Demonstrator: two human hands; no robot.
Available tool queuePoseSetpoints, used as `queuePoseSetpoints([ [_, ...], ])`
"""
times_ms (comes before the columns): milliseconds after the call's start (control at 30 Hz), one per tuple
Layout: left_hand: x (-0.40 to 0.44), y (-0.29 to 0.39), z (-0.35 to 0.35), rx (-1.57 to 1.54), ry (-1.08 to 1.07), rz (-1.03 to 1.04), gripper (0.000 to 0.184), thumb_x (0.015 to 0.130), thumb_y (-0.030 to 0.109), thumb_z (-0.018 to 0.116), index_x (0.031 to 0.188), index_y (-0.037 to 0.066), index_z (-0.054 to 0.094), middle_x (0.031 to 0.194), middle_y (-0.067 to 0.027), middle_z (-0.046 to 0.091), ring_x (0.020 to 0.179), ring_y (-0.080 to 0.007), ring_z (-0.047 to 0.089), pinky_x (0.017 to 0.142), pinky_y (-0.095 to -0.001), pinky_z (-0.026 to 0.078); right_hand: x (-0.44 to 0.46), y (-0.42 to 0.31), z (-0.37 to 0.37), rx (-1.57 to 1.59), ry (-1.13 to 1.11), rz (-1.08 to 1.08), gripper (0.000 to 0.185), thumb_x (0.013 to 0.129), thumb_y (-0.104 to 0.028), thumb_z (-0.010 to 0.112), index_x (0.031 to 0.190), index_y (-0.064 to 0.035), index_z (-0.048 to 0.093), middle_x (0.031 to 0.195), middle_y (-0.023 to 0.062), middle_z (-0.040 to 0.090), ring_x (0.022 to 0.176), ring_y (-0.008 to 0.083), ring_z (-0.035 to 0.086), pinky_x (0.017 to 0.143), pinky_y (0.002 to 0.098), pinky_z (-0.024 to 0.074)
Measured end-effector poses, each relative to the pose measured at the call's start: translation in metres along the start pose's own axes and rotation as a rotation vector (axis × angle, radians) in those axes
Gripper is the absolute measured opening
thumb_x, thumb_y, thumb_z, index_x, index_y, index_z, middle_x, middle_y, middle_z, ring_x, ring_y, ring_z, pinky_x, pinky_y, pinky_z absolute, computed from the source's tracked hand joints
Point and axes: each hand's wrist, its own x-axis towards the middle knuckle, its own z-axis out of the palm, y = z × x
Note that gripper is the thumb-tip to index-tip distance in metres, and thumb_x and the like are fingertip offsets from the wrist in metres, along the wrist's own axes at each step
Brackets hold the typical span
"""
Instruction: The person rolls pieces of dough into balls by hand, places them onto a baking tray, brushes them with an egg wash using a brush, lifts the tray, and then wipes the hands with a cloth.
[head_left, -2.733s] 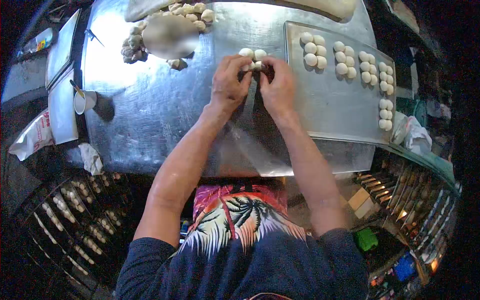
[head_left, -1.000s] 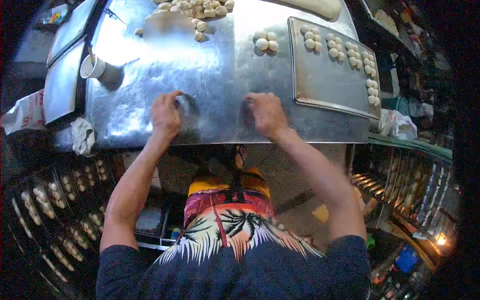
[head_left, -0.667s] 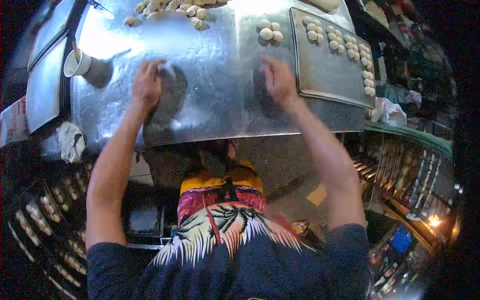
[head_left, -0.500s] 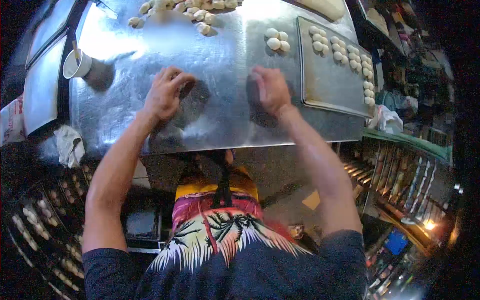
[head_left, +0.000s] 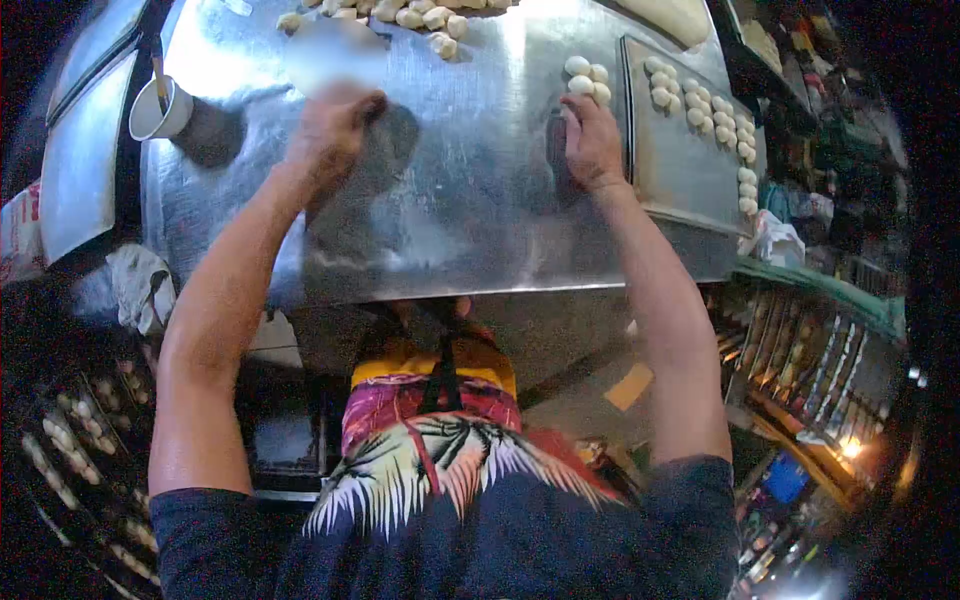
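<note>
Pale, smooth dough balls (head_left: pixel 581 84) sit in a touching group of four on the metal table (head_left: pixel 450 200), just left of the tray (head_left: pixel 672 170). Our right hand (head_left: pixel 593 142) reaches the near side of that group, with the fingers curved and the thumb drawn in beside them. The fingertips overlap the nearest balls in our view, so we cannot tell whether they press on the dough or stop just short of it.

Our left hand (head_left: pixel 332 132) is well apart from the group, over the left part of the table, with its fingers bent inward. The blurred patch covers part of it, and we cannot tell whether it is closed on anything.

Farther off lie the rough dough pieces (head_left: pixel 410 15), loosely heaped, and at the left edge stands the white cup (head_left: pixel 160 112) with a stick in it. More small clusters (head_left: pixel 662 90) of balls lie on the far and right parts of the tray.

To handle the four well, we judge that a light, even touch suits them best: soft dough probably dents under a pinch. We would keep the balls touching, guide them from opposite sides, and avoid dragging one out of line.
</note>
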Motion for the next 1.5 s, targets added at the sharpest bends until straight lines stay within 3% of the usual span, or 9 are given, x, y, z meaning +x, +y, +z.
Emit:
queuePoseSetpoints([
  [133, -0.049, -0.004, 0.009, 0.178, 0.197, -0.163, 0.032, 0.084, 0.001, 0.063, 0.111, 0.016, 0.071, 0.106, -0.0130, 0.064, 0.109, -0.0365, 0.059, 0.095, -0.0489, 0.049, -0.049, -0.034, -0.005, 0.020, -0.010, 0.018, 0.025, 0.101, -0.010, 0.056, 0.123, -0.0133, 0.067, 0.109, 0.0151, 0.070, 0.100, 0.0402, 0.061, 0.090, 0.0487, 0.0508],
  [267, -0.020, 0.034, -0.003, 0.068, 0.016, 0.016, 0.037, 0.081, 0.000, 0.062, 0.111, 0.018, 0.072, 0.105, -0.0120, 0.064, 0.111, -0.0359, 0.059, 0.096, -0.0476, 0.049, -0.011, -0.024, 0.009, 0.109, 0.038, -0.177, 0.023, 0.100, -0.010, 0.057, 0.121, -0.0134, 0.067, 0.110, 0.0139, 0.070, 0.098, 0.0405, 0.061, 0.091, 0.0498, 0.0501],
  [367, 0.008, -0.025, 0.013, -0.051, 0.057, -0.041, 0.039, 0.079, 0.000, 0.065, 0.113, 0.019, 0.073, 0.107, -0.0116, 0.063, 0.110, -0.0356, 0.060, 0.096, -0.0478, 0.049, 0.013, 0.006, 0.007, -0.067, -0.061, 0.058, 0.024, 0.098, -0.010, 0.059, 0.120, -0.0121, 0.068, 0.116, 0.0128, 0.070, 0.110, 0.0365, 0.060, 0.099, 0.0450, 0.0467],
  [600, -0.034, 0.021, 0.014, 0.207, 0.167, -0.022, 0.039, 0.082, 0.002, 0.064, 0.118, 0.015, 0.072, 0.109, -0.0159, 0.066, 0.105, -0.0388, 0.062, 0.096, -0.0467, 0.051, -0.025, -0.027, 0.013, 0.020, 0.006, -0.128, 0.031, 0.092, -0.009, 0.059, 0.122, -0.0131, 0.067, 0.114, 0.0148, 0.068, 0.110, 0.0377, 0.059, 0.101, 0.0478, 0.0446],
  [700, 0.008, -0.004, 0.008, 0.109, 0.205, -0.006, 0.040, 0.082, 0.002, 0.065, 0.119, 0.015, 0.071, 0.108, -0.0158, 0.067, 0.101, -0.0390, 0.064, 0.093, -0.0472, 0.052, 0.029, 0.002, 0.006, -0.103, -0.209, 0.010, 0.029, 0.093, -0.012, 0.062, 0.122, -0.0125, 0.067, 0.115, 0.0138, 0.067, 0.111, 0.0375, 0.058, 0.102, 0.0490, 0.0442],
  [833, -0.023, -0.062, 0.006, 0.317, 0.270, -0.015, 0.027, 0.088, 0.009, 0.067, 0.115, 0.011, 0.070, 0.105, -0.0171, 0.068, 0.101, -0.0385, 0.065, 0.090, -0.0465, 0.053, -0.001, 0.026, 0.008, -0.099, 0.051, -0.067, 0.026, 0.095, -0.017, 0.065, 0.121, -0.0125, 0.067, 0.114, 0.0140, 0.067, 0.111, 0.0370, 0.059, 0.099, 0.0477, 0.0455],
  [1100, -0.053, 0.057, 0.023, 0.043, 0.386, -0.485, 0.038, 0.090, 0.024, 0.081, 0.122, 0.004, 0.071, 0.114, -0.0138, 0.072, 0.095, -0.0260, 0.070, 0.083, -0.0391, 0.058, -0.045, 0.014, -0.045, 0.444, 0.030, 0.273, 0.037, 0.088, -0.012, 0.076, 0.124, -0.0073, 0.067, 0.116, 0.0151, 0.069, 0.112, 0.0365, 0.063, 0.098, 0.0455, 0.0511],
  [1233, 0.049, 0.177, 0.088, -0.144, 0.329, -0.154, 0.031, 0.088, 0.008, 0.080, 0.118, 0.008, 0.074, 0.119, -0.0130, 0.070, 0.100, -0.0267, 0.070, 0.086, -0.0356, 0.059, -0.016, 0.046, -0.050, 0.513, 0.092, 0.365, 0.035, 0.089, 0.000, 0.073, 0.123, -0.0048, 0.069, 0.114, 0.0118, 0.071, 0.096, 0.0234, 0.071, 0.085, 0.0352, 0.0579],
  [1500, 0.131, 0.220, 0.164, -0.251, 0.227, -0.073, 0.036, 0.081, 0.003, 0.079, 0.116, 0.009, 0.070, 0.124, -0.0178, 0.063, 0.110, -0.0364, 0.065, 0.090, -0.0439, 0.056, 0.007, 0.052, -0.041, 0.580, 0.148, 0.377, 0.046, 0.083, 0.005, 0.071, 0.127, -0.0036, 0.063, 0.123, 0.0188, 0.066, 0.113, 0.0368, 0.066, 0.099, 0.0448, 0.0540],
])
